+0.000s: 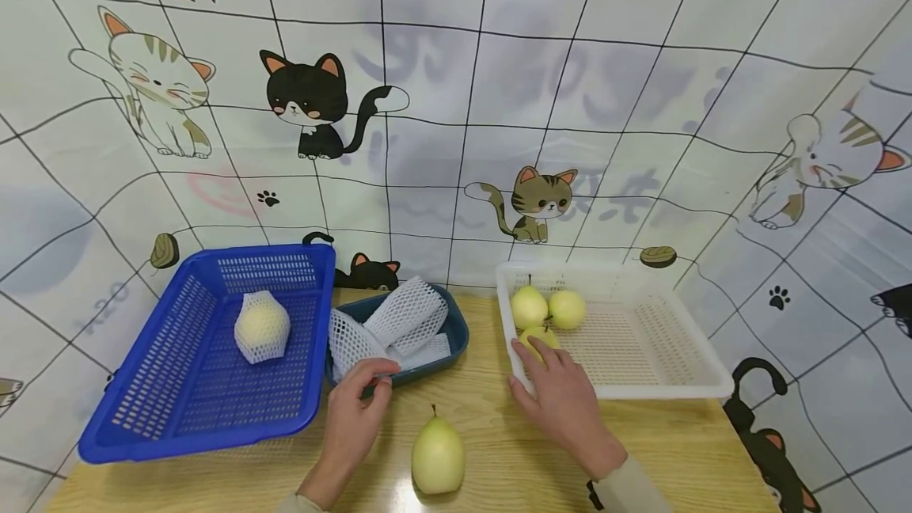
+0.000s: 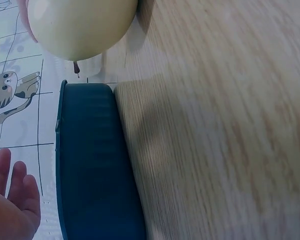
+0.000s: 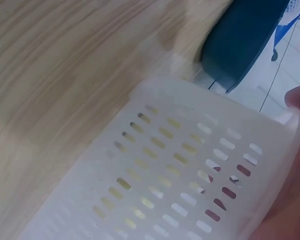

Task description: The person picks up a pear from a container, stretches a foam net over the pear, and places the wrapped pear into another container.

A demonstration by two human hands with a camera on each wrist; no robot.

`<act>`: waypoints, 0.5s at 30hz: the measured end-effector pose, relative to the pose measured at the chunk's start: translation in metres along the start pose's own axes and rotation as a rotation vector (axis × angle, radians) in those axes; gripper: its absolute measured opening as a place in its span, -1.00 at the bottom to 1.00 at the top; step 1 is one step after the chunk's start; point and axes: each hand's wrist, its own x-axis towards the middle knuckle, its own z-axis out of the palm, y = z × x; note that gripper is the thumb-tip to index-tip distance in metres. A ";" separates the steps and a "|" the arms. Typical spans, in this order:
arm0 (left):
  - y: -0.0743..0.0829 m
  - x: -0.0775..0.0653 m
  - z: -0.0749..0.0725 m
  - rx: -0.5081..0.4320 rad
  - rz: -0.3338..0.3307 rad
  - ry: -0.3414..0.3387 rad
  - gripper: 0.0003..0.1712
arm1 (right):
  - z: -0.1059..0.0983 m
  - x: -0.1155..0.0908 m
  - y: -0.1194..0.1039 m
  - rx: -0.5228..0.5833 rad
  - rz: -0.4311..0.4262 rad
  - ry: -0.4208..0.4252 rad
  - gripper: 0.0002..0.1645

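Note:
My left hand (image 1: 356, 410) is at the front rim of a dark teal basket (image 1: 459, 323), its fingers near the white foam net sleeves (image 1: 406, 315) in it. In the left wrist view that hand (image 2: 12, 200) shows loosely bent fingers with nothing in them. My right hand (image 1: 563, 398) reaches over the near left side of a white basket (image 1: 666, 390), fingers extended over a yellow-green pear (image 1: 536, 334) and partly covering it. The thumb stays outside the wall. Two more pears (image 1: 529, 307) sit behind. A single pear (image 1: 438, 457) stands on the table between my hands, stem up.
At the left a large blue basket (image 1: 203, 426) holds one pear in a white foam net (image 1: 262, 327). The wooden table (image 1: 492, 450) runs back to a wall covering (image 1: 442, 141) printed with cats and grid lines.

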 end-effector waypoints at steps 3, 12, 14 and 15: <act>0.000 0.000 0.000 0.003 0.001 -0.010 -0.68 | -0.002 -0.004 0.008 0.005 0.002 0.007 -0.33; 0.001 0.007 0.002 0.087 0.046 -0.048 -0.67 | -0.004 -0.012 0.024 0.037 -0.059 0.065 -0.27; 0.004 0.012 0.002 0.120 0.066 -0.067 -0.69 | -0.005 -0.012 0.024 0.049 -0.077 0.076 -0.25; 0.006 0.014 0.003 0.137 0.076 -0.080 -0.70 | -0.006 -0.012 0.023 0.056 -0.085 0.088 -0.24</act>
